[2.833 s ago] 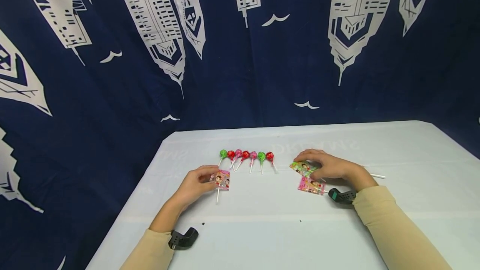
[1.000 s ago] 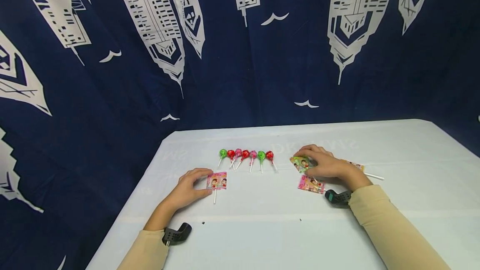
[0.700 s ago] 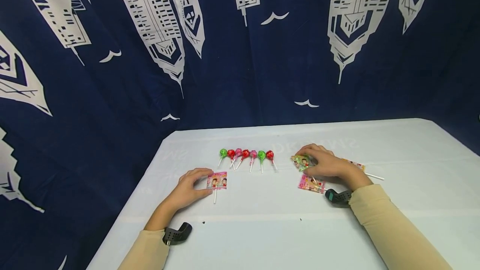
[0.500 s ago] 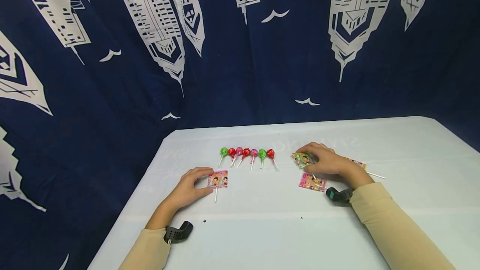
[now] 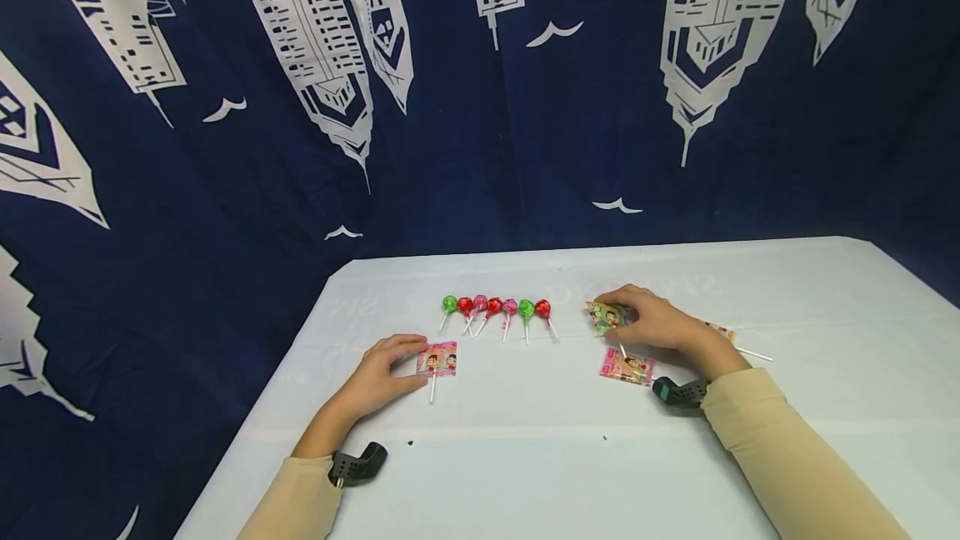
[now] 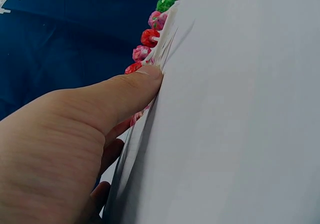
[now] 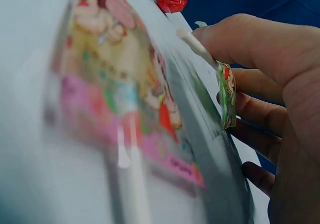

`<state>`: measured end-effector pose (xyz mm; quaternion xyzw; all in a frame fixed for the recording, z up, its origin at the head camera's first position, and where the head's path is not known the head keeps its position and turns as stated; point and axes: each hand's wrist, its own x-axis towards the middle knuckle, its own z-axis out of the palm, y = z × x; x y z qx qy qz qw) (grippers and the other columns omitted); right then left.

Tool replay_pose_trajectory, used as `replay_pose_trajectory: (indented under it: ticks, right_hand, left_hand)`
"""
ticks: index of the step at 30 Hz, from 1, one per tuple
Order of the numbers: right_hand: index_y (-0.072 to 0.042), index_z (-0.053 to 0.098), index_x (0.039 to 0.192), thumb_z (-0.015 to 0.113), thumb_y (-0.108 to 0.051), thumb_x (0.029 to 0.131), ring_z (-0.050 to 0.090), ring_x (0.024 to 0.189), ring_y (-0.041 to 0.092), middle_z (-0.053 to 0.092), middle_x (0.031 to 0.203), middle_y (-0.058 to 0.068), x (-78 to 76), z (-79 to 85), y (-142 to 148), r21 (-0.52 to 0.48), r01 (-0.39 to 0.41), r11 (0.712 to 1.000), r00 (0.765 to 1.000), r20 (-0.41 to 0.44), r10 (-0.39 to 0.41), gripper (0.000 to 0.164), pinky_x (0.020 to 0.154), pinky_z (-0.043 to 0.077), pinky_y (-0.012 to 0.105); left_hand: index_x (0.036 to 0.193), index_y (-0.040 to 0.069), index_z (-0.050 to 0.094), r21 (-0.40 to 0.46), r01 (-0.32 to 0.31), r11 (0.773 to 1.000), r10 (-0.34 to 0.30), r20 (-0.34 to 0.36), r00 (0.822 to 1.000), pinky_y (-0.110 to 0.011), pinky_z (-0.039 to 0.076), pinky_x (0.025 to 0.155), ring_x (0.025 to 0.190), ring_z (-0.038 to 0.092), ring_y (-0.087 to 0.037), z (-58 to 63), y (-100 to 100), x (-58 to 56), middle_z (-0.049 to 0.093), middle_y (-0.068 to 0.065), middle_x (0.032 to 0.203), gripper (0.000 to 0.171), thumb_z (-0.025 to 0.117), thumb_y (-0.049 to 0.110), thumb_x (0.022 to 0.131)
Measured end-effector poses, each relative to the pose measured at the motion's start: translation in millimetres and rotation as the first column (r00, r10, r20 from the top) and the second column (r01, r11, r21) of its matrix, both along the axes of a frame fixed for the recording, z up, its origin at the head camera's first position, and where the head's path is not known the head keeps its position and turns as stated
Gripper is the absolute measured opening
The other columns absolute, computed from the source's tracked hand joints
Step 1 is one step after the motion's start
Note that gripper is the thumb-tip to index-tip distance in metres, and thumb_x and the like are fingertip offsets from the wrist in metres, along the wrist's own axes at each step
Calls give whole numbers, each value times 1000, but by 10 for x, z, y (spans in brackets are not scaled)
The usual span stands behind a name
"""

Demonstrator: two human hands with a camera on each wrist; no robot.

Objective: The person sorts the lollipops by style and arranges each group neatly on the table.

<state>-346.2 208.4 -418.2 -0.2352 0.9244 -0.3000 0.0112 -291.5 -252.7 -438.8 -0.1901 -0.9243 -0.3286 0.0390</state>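
Note:
My left hand holds the left edge of a pink-wrapped flat lollipop between thumb and fingers, its white stick pointing toward me. In the left wrist view the thumb touches the wrapper's edge and largely hides the sweet. On the right, my right hand pinches a green-wrapped flat lollipop; the right wrist view shows its wrapper tilted up between thumb and fingers. Just below lies another pink-wrapped flat lollipop. A further one is partly hidden behind the right wrist.
Several round lollipops, green, red and pink, lie in a row toward the back of the white table. A dark blue printed cloth hangs behind. Small dark specks dot the tabletop.
My left hand and its pink lollipop have shifted slightly left since the oldest frame. The green lollipop has moved a little away from me in my right hand, parting from the pink one below.

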Motion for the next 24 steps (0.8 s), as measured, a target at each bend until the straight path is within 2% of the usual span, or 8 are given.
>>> replay_pose_trajectory:
  ticks: [5, 9, 14, 19, 24]
  right_hand:
    - [-2, 57, 138, 77, -31, 86, 56, 119, 36, 58, 130, 19, -20, 13, -12, -44, 9, 999, 1000, -22, -10, 63, 105, 42, 58]
    - [-3, 56, 139, 78, -31, 86, 60, 114, 34, 60, 126, 18, -16, 29, -35, -76, 27, 997, 999, -37, -30, 64, 101, 47, 55]
    - [-4, 56, 138, 78, -29, 86, 60, 118, 40, 60, 129, 19, 4, 55, -83, -106, 23, 994, 998, -56, -29, 62, 100, 48, 54]
    - [-3, 56, 136, 78, -25, 86, 59, 118, 40, 61, 128, 19, 38, 98, -146, -134, 22, 991, 996, -82, -33, 59, 97, 50, 51]
    - [-4, 57, 136, 79, -25, 85, 58, 120, 40, 60, 129, 19, 79, 155, -224, -129, 29, 991, 995, -95, -42, 59, 100, 49, 53]
  left_hand:
    - [132, 11, 65, -1, -11, 1000, 11, 12, 1000, -59, 23, 118, 141, 44, -30, 13, -1, 13, 58, -2, 142, 52, 80, 22, 84]
    - [132, 12, 66, 2, -11, 1000, 11, 13, 1000, -59, 23, 117, 140, 44, -30, 15, 6, 9, 59, -2, 142, 52, 81, 23, 83]
    - [131, 12, 67, 6, -14, 1000, 14, 11, 1000, -59, 24, 117, 140, 45, -30, -2, 2, 3, 59, -1, 141, 51, 81, 22, 83]
    - [130, 14, 67, 11, -16, 1000, 16, 21, 1000, -59, 23, 118, 141, 44, -29, -9, 1, 5, 59, -1, 141, 50, 81, 23, 83]
    - [130, 15, 67, 5, -22, 1000, 22, 17, 1000, -59, 23, 117, 141, 44, -29, -3, 5, 6, 59, 0, 141, 50, 81, 23, 83]
